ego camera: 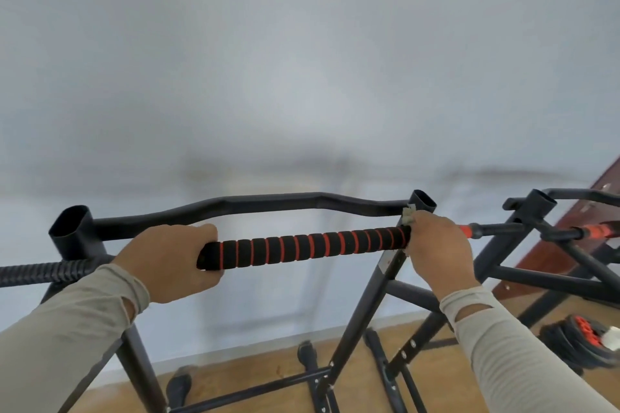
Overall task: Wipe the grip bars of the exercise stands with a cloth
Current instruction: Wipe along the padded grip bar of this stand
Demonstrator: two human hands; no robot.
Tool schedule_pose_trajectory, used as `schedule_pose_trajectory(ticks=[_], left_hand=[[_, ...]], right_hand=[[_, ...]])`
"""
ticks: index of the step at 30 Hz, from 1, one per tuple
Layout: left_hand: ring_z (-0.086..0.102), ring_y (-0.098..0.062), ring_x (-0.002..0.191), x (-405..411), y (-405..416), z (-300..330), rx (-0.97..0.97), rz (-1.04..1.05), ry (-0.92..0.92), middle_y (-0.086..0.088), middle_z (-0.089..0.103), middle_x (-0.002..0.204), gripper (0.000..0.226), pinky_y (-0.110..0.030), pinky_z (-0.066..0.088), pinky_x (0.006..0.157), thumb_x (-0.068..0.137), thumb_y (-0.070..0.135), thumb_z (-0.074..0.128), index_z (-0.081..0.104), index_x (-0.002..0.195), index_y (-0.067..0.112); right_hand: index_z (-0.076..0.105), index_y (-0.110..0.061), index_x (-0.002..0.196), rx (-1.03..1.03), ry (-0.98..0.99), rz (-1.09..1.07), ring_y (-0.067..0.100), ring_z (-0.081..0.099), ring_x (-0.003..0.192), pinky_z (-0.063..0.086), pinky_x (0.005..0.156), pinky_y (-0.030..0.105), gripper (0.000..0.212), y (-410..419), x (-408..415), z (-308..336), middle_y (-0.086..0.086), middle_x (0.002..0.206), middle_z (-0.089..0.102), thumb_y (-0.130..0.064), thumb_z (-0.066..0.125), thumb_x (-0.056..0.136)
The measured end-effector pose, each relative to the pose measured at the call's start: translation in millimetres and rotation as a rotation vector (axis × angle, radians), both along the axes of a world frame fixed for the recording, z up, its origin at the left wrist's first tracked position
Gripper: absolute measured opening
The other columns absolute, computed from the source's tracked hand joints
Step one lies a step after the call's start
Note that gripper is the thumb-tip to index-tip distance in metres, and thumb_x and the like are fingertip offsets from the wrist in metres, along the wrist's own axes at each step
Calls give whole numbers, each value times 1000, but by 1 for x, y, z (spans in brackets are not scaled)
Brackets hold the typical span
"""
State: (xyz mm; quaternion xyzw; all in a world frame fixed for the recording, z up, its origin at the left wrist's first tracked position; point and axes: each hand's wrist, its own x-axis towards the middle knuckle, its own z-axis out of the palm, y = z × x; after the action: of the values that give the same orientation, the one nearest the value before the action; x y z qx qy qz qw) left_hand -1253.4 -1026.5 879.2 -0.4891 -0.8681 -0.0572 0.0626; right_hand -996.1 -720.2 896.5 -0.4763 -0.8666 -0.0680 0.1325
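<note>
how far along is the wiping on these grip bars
Nothing shows as finished. In hand: the right hand presses the cloth on the striped grip bar at its right end; the left hand holds its left end. Left: the second stand's bar.

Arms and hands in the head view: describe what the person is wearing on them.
Both arms wear long, light beige sleeves, thin and stretchy-looking. Each sleeve has a slit-like hole near the wrist. The left hand and right hand are bare: no gloves, rings or watch visible.
</note>
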Motion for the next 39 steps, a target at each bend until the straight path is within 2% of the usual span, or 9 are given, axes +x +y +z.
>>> schedule_pose_trajectory(ticks=[5, 8, 12, 16, 20, 26, 29, 33, 39], left_hand=[[55, -4, 71, 11, -4, -21, 256, -49, 54, 19, 56, 91, 39, -24, 51, 65, 78, 53, 75, 60, 107, 32], [51, -5, 60, 14, -8, -24, 346, -42, 7, 20, 52, 79, 51, -24, 44, 57, 76, 49, 79, 51, 111, 26], [57, -6, 58, 12, -7, -13, 265, -44, -36, 17, 58, 76, 53, -25, 49, 59, 80, 58, 67, 37, 115, 31], [54, -5, 53, 11, -5, -9, 186, -13, -39, 19, 57, 68, 56, -23, 43, 52, 76, 51, 58, 33, 122, 32], [55, -7, 57, 7, -4, -10, 157, -22, -10, 22, 56, 70, 70, -24, 47, 58, 72, 62, 54, 31, 130, 31], [52, -3, 50, 13, 1, -1, 68, 15, 26, 16, 52, 64, 47, -14, 33, 50, 84, 65, 61, 36, 111, 36], [55, -7, 48, 15, -1, 5, 50, -7, -3, 9, 55, 57, 36, -15, 34, 47, 83, 64, 59, 40, 90, 34], [55, -8, 47, 8, -1, 3, 54, -52, 15, 9, 55, 53, 36, -15, 36, 47, 81, 66, 58, 43, 84, 34], [53, -5, 63, 7, -4, -15, 165, -108, 193, 16, 52, 78, 30, -25, 49, 55, 81, 67, 57, 56, 88, 38]], right_hand=[[70, -16, 114, -118, 428, 33, 23, 67, 92, 57, 81, 38, 24, -24, -17, -16, 1, 95, 71, -19, 48, 104], [69, -18, 106, -135, 539, 141, 17, 64, 87, 56, 78, 37, 24, -62, -35, -25, -5, 90, 67, -23, 46, 105], [66, -21, 100, -99, 569, 449, 9, 57, 83, 52, 80, 26, 17, -139, -73, -35, -11, 90, 64, -23, 49, 103], [72, -19, 107, -77, 518, 827, 14, 65, 116, 46, 112, 31, 29, -211, -119, -50, -4, 115, 74, -26, 45, 103], [71, -18, 117, 29, 392, 959, 18, 62, 126, 47, 113, 37, 27, -199, -118, -48, -1, 126, 72, -23, 51, 101], [69, -21, 116, 67, 249, 572, 15, 69, 102, 54, 94, 32, 43, -92, -51, -27, -8, 109, 74, -15, 85, 77], [64, -21, 129, 7, 135, 265, 18, 68, 103, 55, 89, 31, 48, -34, -9, -13, -9, 109, 72, -10, 78, 84], [62, -19, 105, -68, 121, 26, 20, 64, 76, 55, 69, 32, 13, 5, 8, 0, -4, 83, 61, -12, 57, 96], [71, -12, 113, -52, 404, 131, 24, 69, 101, 58, 94, 39, 19, -17, -12, -16, 3, 101, 72, -11, 56, 101]])
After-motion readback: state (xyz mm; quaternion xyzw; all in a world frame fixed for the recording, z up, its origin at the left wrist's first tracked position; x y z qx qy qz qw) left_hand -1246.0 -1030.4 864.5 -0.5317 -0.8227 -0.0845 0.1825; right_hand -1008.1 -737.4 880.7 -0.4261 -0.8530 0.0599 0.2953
